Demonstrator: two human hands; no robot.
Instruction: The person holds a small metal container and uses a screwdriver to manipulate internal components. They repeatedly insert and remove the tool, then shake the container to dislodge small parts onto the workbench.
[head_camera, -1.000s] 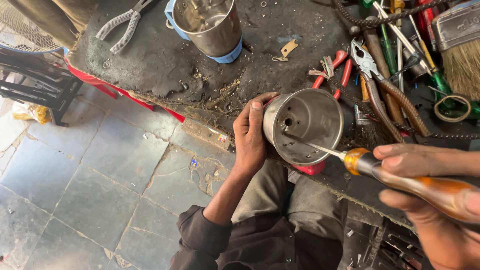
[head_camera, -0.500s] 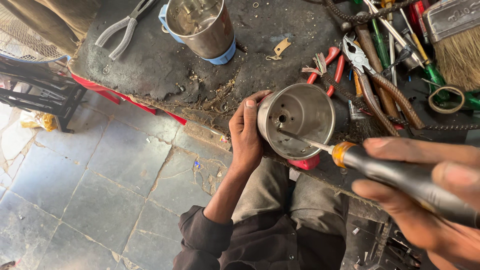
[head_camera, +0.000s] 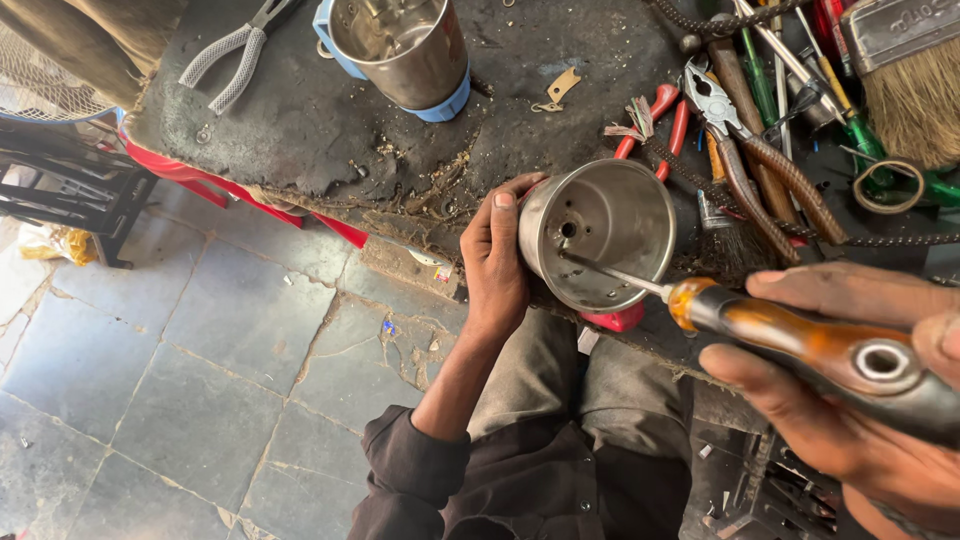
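My left hand (head_camera: 497, 258) grips the outside of a steel mixer jar (head_camera: 612, 222) that lies tilted on the bench edge, its open mouth facing me. My right hand (head_camera: 850, 400) is closed around the amber and black handle of a screwdriver (head_camera: 800, 345). The screwdriver's thin shaft reaches into the jar, with the tip near the holes in the jar's bottom.
A second steel jar with a blue base (head_camera: 400, 45) stands at the back of the dirty black bench (head_camera: 290, 120). Grey-handled pliers (head_camera: 235, 55) lie to its left. Pliers, screwdrivers, a chain and a brush (head_camera: 915, 85) crowd the right. A tiled floor (head_camera: 180, 370) lies below.
The view has shifted slightly and my right hand with the screwdriver has come closer to the camera. The shaft stays inside the jar, and my left hand keeps its hold.
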